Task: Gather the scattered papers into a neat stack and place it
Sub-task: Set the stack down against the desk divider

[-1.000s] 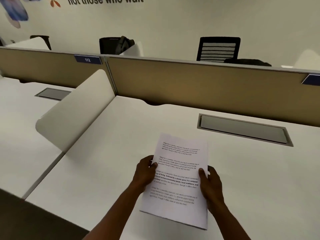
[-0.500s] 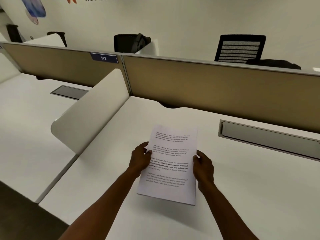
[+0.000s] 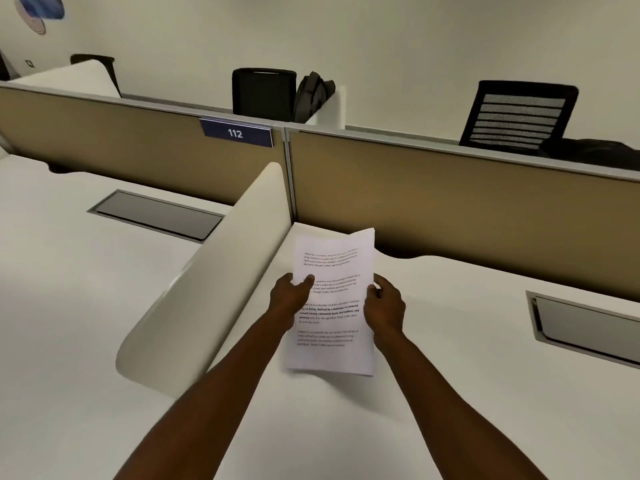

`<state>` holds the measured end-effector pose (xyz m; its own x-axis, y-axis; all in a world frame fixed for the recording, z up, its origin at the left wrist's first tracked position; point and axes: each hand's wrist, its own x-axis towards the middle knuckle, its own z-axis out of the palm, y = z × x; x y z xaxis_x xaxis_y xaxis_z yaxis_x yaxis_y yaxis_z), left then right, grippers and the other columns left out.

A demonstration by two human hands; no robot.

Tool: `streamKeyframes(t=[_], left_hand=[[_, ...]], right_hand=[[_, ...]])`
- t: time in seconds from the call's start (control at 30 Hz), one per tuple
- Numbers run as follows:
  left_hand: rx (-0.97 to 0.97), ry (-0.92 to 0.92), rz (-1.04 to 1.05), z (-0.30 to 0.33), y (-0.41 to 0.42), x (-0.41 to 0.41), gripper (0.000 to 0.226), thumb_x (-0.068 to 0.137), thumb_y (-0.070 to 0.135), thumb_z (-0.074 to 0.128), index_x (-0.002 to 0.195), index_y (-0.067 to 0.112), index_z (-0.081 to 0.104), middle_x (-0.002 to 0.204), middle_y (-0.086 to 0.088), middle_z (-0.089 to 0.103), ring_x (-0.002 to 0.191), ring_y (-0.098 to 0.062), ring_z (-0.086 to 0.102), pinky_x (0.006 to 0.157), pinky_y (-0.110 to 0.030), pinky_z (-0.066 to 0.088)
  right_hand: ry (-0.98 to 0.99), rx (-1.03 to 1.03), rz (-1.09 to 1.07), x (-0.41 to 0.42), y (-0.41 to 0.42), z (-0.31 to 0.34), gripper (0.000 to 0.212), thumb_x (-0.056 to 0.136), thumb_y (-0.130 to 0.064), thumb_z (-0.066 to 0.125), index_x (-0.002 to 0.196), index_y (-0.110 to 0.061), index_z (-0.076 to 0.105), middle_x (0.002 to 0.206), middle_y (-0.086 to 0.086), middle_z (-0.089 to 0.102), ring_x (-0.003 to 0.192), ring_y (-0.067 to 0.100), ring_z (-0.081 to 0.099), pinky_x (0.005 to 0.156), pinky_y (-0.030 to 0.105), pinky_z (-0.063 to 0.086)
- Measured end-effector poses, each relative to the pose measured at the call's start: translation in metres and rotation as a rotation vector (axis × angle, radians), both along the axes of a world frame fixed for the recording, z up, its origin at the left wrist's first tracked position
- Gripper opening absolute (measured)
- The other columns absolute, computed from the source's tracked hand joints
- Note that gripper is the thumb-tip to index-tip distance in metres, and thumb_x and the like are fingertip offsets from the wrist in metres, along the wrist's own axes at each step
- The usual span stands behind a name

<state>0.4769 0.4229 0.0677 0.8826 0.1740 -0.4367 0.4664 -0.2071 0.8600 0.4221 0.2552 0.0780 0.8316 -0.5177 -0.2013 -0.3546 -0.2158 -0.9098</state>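
Note:
A stack of white printed papers (image 3: pixel 334 268) is held above the white desk (image 3: pixel 450 358), its far end reaching toward the corner where the side divider meets the back partition. My left hand (image 3: pixel 290 298) grips the stack's left edge with the thumb on top. My right hand (image 3: pixel 384 304) grips the right edge. The stack's edges look even and its near end hangs free above the desktop.
A curved white side divider (image 3: pixel 214 282) stands just left of the papers. A tan back partition (image 3: pixel 450 202) with a "112" label (image 3: pixel 236 133) runs behind. Grey cable hatches (image 3: pixel 585 327) (image 3: pixel 156 214) sit in both desks. Black chairs (image 3: pixel 519 116) stand beyond.
Both hands have carried the stack forward and leftward, toward the desk's back left corner. The view has swung so the divider and partition appear closer.

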Motion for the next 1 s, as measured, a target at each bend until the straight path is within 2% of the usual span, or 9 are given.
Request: streamKeyframes(t=[0.13, 0.23, 0.3, 0.4, 0.57, 0.63, 0.73, 0.8, 1.0], left_hand=[[0.056, -0.012, -0.016, -0.002, 0.024, 0.061, 0.064, 0.092, 0.027, 0.065, 0.147, 0.006, 0.039, 0.149, -0.014, 0.048, 0.131, -0.031, 0.051, 0.102, -0.033, 0.046], [0.129, -0.016, -0.096, -0.01, 0.034, 0.098, 0.052, 0.092, 0.01, 0.055, 0.142, 0.001, 0.044, 0.142, -0.019, 0.052, 0.125, -0.032, 0.054, 0.091, -0.026, 0.044], [0.148, 0.006, -0.13, -0.017, 0.036, 0.117, 0.056, 0.092, 0.011, 0.053, 0.146, 0.002, 0.039, 0.144, -0.019, 0.05, 0.128, -0.032, 0.052, 0.095, -0.029, 0.044], [0.194, 0.039, -0.148, -0.03, 0.036, 0.138, 0.057, 0.092, 0.015, 0.054, 0.146, 0.004, 0.039, 0.146, -0.018, 0.048, 0.129, -0.032, 0.051, 0.099, -0.033, 0.045], [0.308, -0.008, -0.169, -0.051, 0.035, 0.165, 0.044, 0.089, 0.016, 0.059, 0.131, 0.003, 0.055, 0.133, -0.017, 0.06, 0.118, -0.033, 0.06, 0.088, -0.033, 0.048], [0.324, -0.026, -0.171, -0.056, 0.034, 0.17, 0.039, 0.087, 0.017, 0.061, 0.124, 0.005, 0.059, 0.127, -0.016, 0.064, 0.113, -0.032, 0.062, 0.085, -0.033, 0.052], [0.386, -0.054, -0.182, -0.062, 0.028, 0.171, 0.049, 0.085, 0.021, 0.063, 0.13, 0.004, 0.053, 0.129, -0.019, 0.058, 0.119, -0.036, 0.056, 0.1, -0.046, 0.051], [0.424, -0.069, -0.19, -0.066, 0.026, 0.169, 0.057, 0.085, 0.022, 0.063, 0.136, 0.005, 0.046, 0.133, -0.02, 0.054, 0.125, -0.038, 0.051, 0.105, -0.048, 0.046], [0.45, -0.089, -0.197, -0.074, 0.026, 0.167, 0.066, 0.085, 0.022, 0.063, 0.144, 0.006, 0.037, 0.136, -0.02, 0.052, 0.128, -0.039, 0.045, 0.106, -0.046, 0.041]], right_hand=[[0.064, 0.069, -0.07, 0.056, 0.027, -0.02, 0.031, 0.1, -0.015, 0.048, 0.129, -0.014, 0.059, 0.128, 0.011, 0.064, 0.11, 0.028, 0.061, 0.085, 0.03, 0.047], [0.11, 0.097, -0.107, 0.087, 0.038, -0.04, 0.027, 0.099, -0.018, 0.049, 0.123, -0.015, 0.06, 0.121, 0.012, 0.065, 0.093, 0.023, 0.059, 0.078, 0.031, 0.047], [0.137, 0.084, -0.111, 0.104, 0.043, -0.054, 0.025, 0.099, -0.018, 0.049, 0.121, -0.016, 0.059, 0.119, 0.013, 0.066, 0.097, 0.027, 0.062, 0.081, 0.036, 0.052], [0.166, -0.006, -0.091, 0.123, 0.044, -0.073, 0.025, 0.099, -0.018, 0.05, 0.121, -0.013, 0.06, 0.119, 0.014, 0.066, 0.106, 0.032, 0.063, 0.082, 0.034, 0.048], [0.18, -0.199, -0.046, 0.144, 0.042, -0.093, 0.027, 0.099, -0.016, 0.048, 0.121, -0.009, 0.063, 0.118, 0.015, 0.069, 0.109, 0.034, 0.063, 0.09, 0.039, 0.049], [0.181, -0.268, -0.037, 0.149, 0.039, -0.099, 0.025, 0.098, -0.012, 0.049, 0.113, -0.004, 0.067, 0.113, 0.017, 0.07, 0.104, 0.034, 0.065, 0.087, 0.037, 0.051], [0.203, -0.305, -0.047, 0.153, 0.036, -0.104, 0.018, 0.092, -0.007, 0.053, 0.097, 0.003, 0.068, 0.102, 0.021, 0.07, 0.09, 0.033, 0.067, 0.072, 0.029, 0.048], [0.188, -0.311, -0.081, 0.152, 0.037, -0.104, 0.011, 0.089, -0.004, 0.058, 0.088, 0.001, 0.068, 0.099, 0.021, 0.072, 0.085, 0.031, 0.068, 0.071, 0.028, 0.048], [0.185, -0.271, -0.099, 0.153, 0.04, -0.104, 0.019, 0.087, -0.002, 0.061, 0.102, 0.005, 0.071, 0.104, 0.021, 0.073, 0.096, 0.036, 0.069, 0.08, 0.032, 0.052]])
